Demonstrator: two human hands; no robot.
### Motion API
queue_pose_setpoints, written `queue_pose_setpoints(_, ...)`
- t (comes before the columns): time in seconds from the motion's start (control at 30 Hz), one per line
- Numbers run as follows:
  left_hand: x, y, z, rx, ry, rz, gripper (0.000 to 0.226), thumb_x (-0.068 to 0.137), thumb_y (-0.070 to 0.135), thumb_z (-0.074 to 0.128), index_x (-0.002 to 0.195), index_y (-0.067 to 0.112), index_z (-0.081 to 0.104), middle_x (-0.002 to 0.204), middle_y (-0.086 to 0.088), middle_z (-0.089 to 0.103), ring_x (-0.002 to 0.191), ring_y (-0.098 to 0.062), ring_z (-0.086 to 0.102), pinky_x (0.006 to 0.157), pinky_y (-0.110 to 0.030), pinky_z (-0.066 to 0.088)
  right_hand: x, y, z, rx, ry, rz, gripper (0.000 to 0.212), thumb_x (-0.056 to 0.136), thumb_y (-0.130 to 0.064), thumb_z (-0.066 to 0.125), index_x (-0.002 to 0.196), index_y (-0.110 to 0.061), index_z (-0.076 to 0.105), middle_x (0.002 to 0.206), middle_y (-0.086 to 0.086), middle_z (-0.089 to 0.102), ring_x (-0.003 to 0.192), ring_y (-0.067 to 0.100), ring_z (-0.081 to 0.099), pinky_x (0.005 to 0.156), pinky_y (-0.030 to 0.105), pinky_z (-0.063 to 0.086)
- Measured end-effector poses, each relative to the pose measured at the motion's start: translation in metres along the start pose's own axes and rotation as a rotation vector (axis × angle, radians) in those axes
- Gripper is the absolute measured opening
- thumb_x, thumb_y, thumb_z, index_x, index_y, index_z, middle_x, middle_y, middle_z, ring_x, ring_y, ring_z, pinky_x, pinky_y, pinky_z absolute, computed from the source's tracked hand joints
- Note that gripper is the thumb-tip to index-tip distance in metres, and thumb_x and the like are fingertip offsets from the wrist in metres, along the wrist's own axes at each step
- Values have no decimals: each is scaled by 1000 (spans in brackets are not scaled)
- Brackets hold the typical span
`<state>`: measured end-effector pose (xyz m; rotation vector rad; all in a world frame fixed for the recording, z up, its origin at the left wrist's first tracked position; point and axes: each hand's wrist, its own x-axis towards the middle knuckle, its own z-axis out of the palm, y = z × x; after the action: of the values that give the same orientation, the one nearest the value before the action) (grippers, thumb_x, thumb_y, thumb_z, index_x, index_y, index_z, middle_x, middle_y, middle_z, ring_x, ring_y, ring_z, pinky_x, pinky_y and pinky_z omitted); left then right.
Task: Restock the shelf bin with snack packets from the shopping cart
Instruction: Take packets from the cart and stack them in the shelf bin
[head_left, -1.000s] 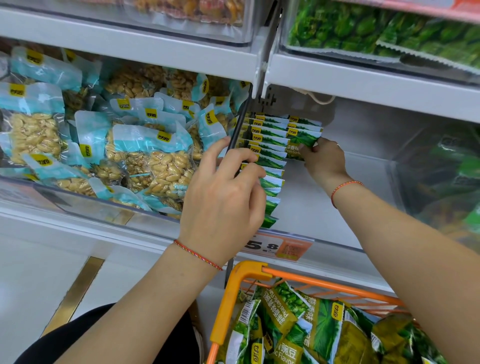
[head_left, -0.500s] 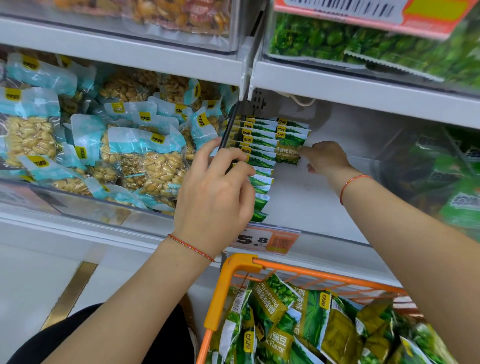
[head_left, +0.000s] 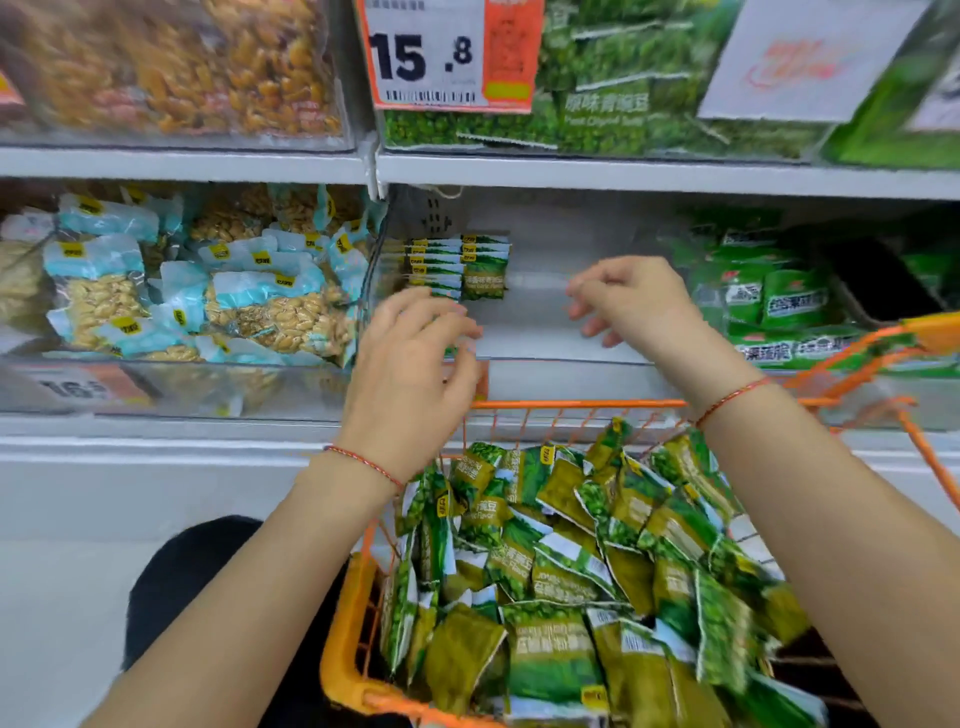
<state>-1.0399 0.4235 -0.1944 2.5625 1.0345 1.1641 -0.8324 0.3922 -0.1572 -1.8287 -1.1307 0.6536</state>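
Hovering before the bin (head_left: 545, 358), my left hand (head_left: 410, 374) and right hand (head_left: 631, 304) hang loosely curled, holding nothing. Packets (head_left: 460, 267) stand in rows at the bin's back left; more fill the cart (head_left: 345, 660) below it.

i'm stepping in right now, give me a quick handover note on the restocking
Left hand: empty, fingers loosely spread, in front of the bin's left side.
Right hand: empty, fingers relaxed, over the bin's bare middle.
Shelf bin: two short rows of green snack packets stand against its left wall; the remainder shows bare floor.
Shopping cart: below the hands, holding a loose pile of green packets.
Done: a first batch is shelved.
Left: most of the job; take packets from the cart and extend the rows to the right.
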Motion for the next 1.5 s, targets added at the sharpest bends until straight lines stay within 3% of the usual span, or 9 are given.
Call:
queue_pose_setpoints(0.23, -31, 70, 16, -71, -529, -242, 21, 92, 25, 53, 103, 18, 71, 103, 1, 71, 103, -20, 58, 85, -26, 40, -79, 43, -40, -714, -46, 147, 19, 89, -22, 54, 88, -10, 69, 95, 17, 69, 94, 32, 65, 75, 32, 48)
queue_pose_setpoints(0.4, -46, 105, 47, -113, -759, -395, 46, 91, 54, 48, 107, 15, 67, 100, -4, 68, 97, -24, 62, 82, -30, 50, -126, 72, -41, -653, -112, 260, 22, 92, -22, 54, 97, -11, 71, 102, 9, 69, 95, 27, 62, 73, 28, 44)
queue_pose_setpoints(0.5, -48, 119, 58, -26, -777, -430, 57, 87, 63, 47, 112, 14, 60, 93, 1, 57, 101, -23, 61, 81, -31, 48, -139, 85, -38, -586, -90, 297, 29, 97, -31, 49, 104, -11, 69, 100, 10, 70, 90, 24, 63, 75, 30, 47)
queue_pose_setpoints(0.63, -51, 120, 64, -16, -775, -467, 57, 83, 59, 59, 121, 17, 56, 117, -3, 63, 110, -22, 59, 83, -30, 47, -139, 90, -37, -555, -84, 303, 36, 98, -27, 43, 65, -15, 50, 58, 4, 49, 57, 19, 47, 51, 28, 30)
queue_pose_setpoints(0.8, -59, 103, 66, -406, -609, -619, 65, 81, 44, 71, 133, 12, 47, 138, -3, 50, 126, -18, 47, 98, -25, 36, -138, 93, -38, -558, -109, 268, 25, 98, -26, 40, 84, -19, 60, 75, 4, 59, 65, 18, 49, 53, 27, 33)
queue_pose_setpoints(0.97, -54, 92, 61, -841, -393, -713, 43, 73, 20, 81, 107, 17, 54, 123, 2, 59, 123, -11, 46, 108, -30, 33, -145, 75, -35, -175, 121, 138, 42, 100, -46, 33, 111, -17, 62, 97, 2, 59, 92, 19, 52, 76, 30, 38)
queue_pose_setpoints(1.07, -53, 93, 57, -923, -348, -721, 42, 77, 18, 76, 113, 16, 54, 123, 6, 57, 121, -7, 44, 102, -28, 37, -149, 66, -29, 149, -24, 109, 52, 94, -51, 42, 131, -18, 54, 124, -6, 55, 113, 8, 48, 98, 33, 42)
queue_pose_setpoints(1.23, -56, 107, 57, -1128, -398, -671, 20, 87, 27, 63, 106, 19, 60, 115, 0, 67, 114, -14, 59, 76, -19, 44, -152, 60, -18, 548, -94, 285, 74, 92, -44, 52, 149, -9, 22, 156, 3, 22, 128, 24, 47, 79, 20, 55)
queue_pose_setpoints(1.5, -27, 129, 63, -485, -447, -404, 43, 99, 46, 36, 123, 16, 55, 120, 1, 58, 112, -14, 51, 93, -27, 38, -147, 62, -41, 1041, 377, 386, 19, 99, -31, 47, 91, -18, 58, 89, 4, 63, 76, 16, 61, 57, 26, 52)
